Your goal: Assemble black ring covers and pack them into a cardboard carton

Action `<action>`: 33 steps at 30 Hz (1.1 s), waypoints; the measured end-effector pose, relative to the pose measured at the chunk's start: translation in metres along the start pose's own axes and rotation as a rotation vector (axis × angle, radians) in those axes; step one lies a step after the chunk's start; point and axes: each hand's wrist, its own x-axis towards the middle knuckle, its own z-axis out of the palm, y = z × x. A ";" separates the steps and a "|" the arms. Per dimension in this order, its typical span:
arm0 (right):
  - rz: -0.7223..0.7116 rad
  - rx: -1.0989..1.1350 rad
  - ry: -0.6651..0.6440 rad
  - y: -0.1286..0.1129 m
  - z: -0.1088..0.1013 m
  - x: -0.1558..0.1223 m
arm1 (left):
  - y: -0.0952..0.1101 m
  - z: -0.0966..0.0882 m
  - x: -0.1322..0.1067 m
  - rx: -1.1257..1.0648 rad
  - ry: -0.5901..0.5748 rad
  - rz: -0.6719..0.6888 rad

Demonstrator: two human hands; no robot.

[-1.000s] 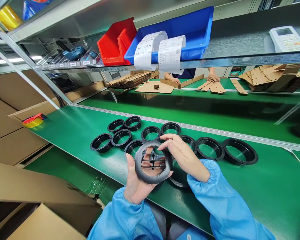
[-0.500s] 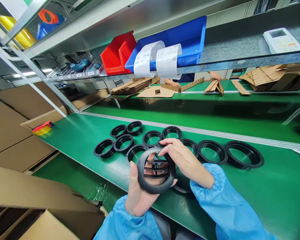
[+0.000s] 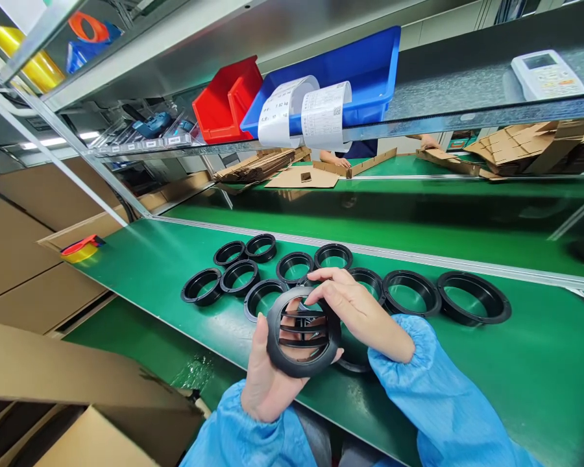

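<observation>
A round black air vent point(image 3: 303, 329) with curved slats is held up in front of me, its face tilted toward the camera. My left hand point(image 3: 267, 383) wraps round its lower left side, thumb along the rim and fingers behind, partly visible through the slats. At the upper right edge, my right hand point(image 3: 357, 311) has its fingers bent over the rim; their tips are partly hidden behind the vent. Around both hands, several black flanged rings point(image 3: 474, 319) lie on the green bench point(image 3: 540, 376). One ring is mostly covered by the vent and my right forearm.
Above the bench, a shelf carries a red bin point(image 3: 226, 104), a blue bin point(image 3: 321, 68) with paper labels, and a white remote-like device point(image 3: 547, 74). Tape point(image 3: 82, 249) sits at the bench's left end. Cardboard boxes point(image 3: 78, 376) stand lower left. Across, another person's hands handle cardboard pieces point(image 3: 448, 161).
The vent and both my hands stay almost as they were; the view shifts slightly. At the far bench, another person's hand has moved and the cardboard pieces there lie differently.
</observation>
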 end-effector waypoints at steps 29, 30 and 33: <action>-0.096 -0.453 -0.089 -0.012 0.045 -0.032 | 0.042 0.020 -0.045 0.395 0.138 0.035; -0.067 -0.490 -0.048 -0.009 0.045 -0.034 | 0.047 0.010 -0.046 0.519 0.224 0.110; 0.022 -0.647 0.003 0.001 0.053 -0.038 | 0.058 -0.026 -0.044 0.850 0.580 0.236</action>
